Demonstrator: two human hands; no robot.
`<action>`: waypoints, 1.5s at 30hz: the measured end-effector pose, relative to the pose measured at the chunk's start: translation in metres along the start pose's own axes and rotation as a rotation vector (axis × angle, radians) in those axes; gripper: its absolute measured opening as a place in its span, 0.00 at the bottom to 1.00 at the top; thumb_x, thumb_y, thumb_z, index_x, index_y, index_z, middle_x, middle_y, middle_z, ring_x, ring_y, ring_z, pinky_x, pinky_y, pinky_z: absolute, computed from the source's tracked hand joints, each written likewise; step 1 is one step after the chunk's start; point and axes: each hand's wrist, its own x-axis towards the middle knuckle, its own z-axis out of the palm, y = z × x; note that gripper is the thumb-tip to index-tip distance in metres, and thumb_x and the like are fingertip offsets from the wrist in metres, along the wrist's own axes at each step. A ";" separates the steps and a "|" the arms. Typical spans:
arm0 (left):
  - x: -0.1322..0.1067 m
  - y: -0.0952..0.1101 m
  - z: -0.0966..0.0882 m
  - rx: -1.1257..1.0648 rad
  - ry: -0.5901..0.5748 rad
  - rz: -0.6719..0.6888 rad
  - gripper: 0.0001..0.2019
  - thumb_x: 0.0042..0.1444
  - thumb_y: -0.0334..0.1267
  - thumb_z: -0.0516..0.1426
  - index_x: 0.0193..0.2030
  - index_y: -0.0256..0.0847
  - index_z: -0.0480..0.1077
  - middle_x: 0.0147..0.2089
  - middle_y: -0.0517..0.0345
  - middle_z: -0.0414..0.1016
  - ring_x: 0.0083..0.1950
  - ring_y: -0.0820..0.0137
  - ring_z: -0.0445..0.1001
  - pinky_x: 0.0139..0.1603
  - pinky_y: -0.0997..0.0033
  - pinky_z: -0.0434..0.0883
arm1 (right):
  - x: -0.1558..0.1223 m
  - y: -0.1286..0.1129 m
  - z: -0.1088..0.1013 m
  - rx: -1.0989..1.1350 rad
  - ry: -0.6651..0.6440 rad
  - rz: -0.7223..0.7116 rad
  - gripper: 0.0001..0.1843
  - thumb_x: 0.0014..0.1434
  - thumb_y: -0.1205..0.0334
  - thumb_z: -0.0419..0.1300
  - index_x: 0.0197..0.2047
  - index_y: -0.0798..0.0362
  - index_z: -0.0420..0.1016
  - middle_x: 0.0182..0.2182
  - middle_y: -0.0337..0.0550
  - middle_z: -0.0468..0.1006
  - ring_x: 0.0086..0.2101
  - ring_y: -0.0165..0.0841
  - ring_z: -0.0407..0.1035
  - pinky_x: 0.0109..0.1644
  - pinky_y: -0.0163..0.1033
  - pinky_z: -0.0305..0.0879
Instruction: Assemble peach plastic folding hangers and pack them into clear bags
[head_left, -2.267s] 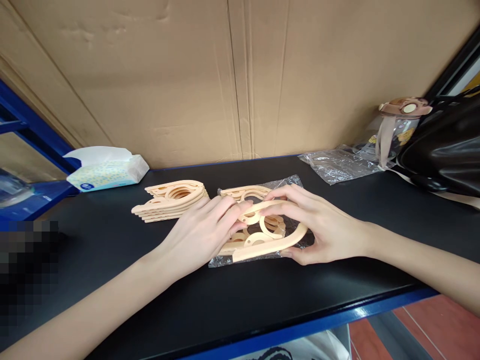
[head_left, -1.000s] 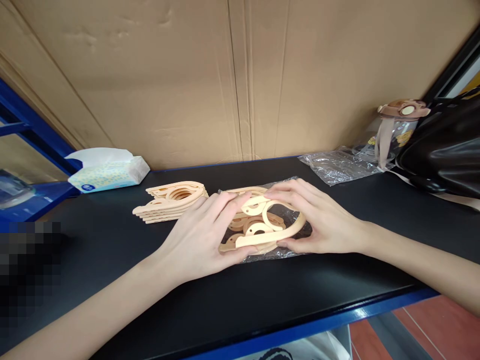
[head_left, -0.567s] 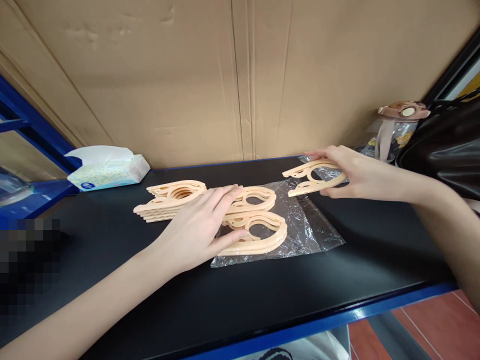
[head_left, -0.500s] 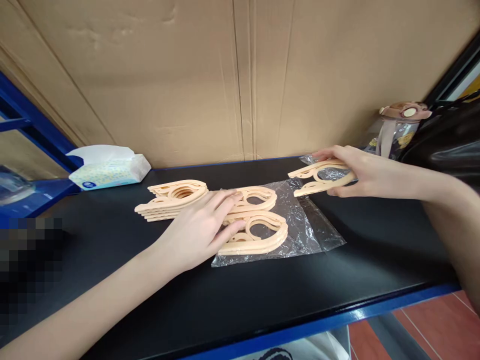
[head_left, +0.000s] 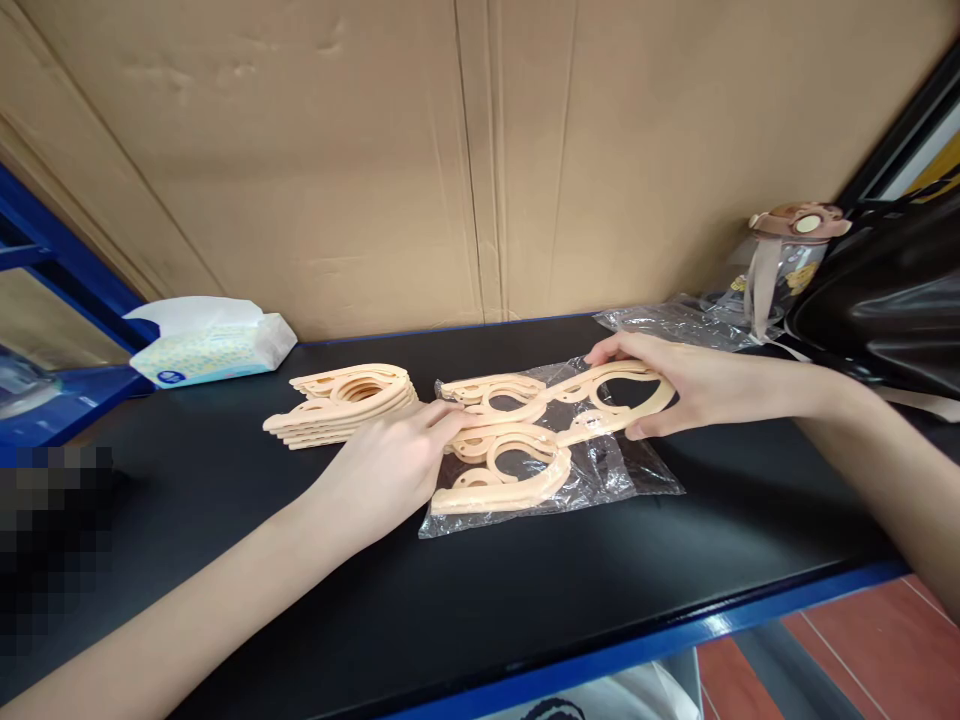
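My right hand (head_left: 671,385) is closed around the rounded end of a beige folded clothes hanger (head_left: 600,380). That hanger's tips point left, above a clear plastic bag (head_left: 615,465). Inside or on the bag lie two groups of similar folded hangers (head_left: 536,490), side by side. My left hand (head_left: 401,445) has its fingers bent over the left ends of these hangers; its fingertips are partly hidden. Just behind and left of that hand sits a neat stack of several folded hangers (head_left: 337,400).
A tissue pack (head_left: 214,350) stands at the back left of the black table (head_left: 480,600). More clear plastic wrap (head_left: 667,318) and a drink bottle (head_left: 795,260) with a strap are at the back right, beside a black bag (head_left: 885,290). Cardboard (head_left: 337,180) walls the rear.
My right hand has moved left and nearer, bringing its hanger over the bag against the hangers there. My left fingers have curled in more. Plastic wrap behind the right hand now shows.
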 end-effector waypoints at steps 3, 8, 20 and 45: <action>0.001 0.000 0.001 0.001 0.014 0.011 0.19 0.60 0.28 0.45 0.54 0.40 0.69 0.53 0.53 0.75 0.46 0.60 0.76 0.41 0.61 0.74 | 0.006 -0.003 0.010 0.055 0.028 -0.028 0.36 0.50 0.45 0.65 0.57 0.46 0.58 0.56 0.44 0.66 0.54 0.43 0.63 0.55 0.44 0.63; 0.001 0.000 0.003 -0.029 0.052 0.012 0.18 0.62 0.32 0.45 0.55 0.42 0.69 0.51 0.55 0.75 0.45 0.61 0.76 0.40 0.60 0.74 | 0.016 -0.007 0.031 0.171 0.008 -0.057 0.44 0.49 0.45 0.66 0.64 0.46 0.50 0.55 0.47 0.66 0.54 0.42 0.63 0.57 0.47 0.62; 0.000 0.002 0.003 -0.032 0.118 0.094 0.20 0.66 0.37 0.43 0.59 0.36 0.66 0.58 0.49 0.70 0.53 0.59 0.72 0.50 0.57 0.71 | 0.012 -0.001 0.021 0.154 -0.013 -0.035 0.45 0.51 0.45 0.66 0.67 0.42 0.50 0.51 0.44 0.72 0.51 0.40 0.66 0.56 0.48 0.62; 0.001 0.004 0.001 -0.127 -0.058 -0.010 0.29 0.66 0.54 0.43 0.67 0.38 0.55 0.67 0.48 0.60 0.64 0.57 0.62 0.61 0.55 0.63 | 0.023 -0.009 0.043 0.236 0.093 -0.172 0.38 0.55 0.48 0.64 0.65 0.45 0.55 0.52 0.45 0.71 0.50 0.37 0.67 0.55 0.48 0.64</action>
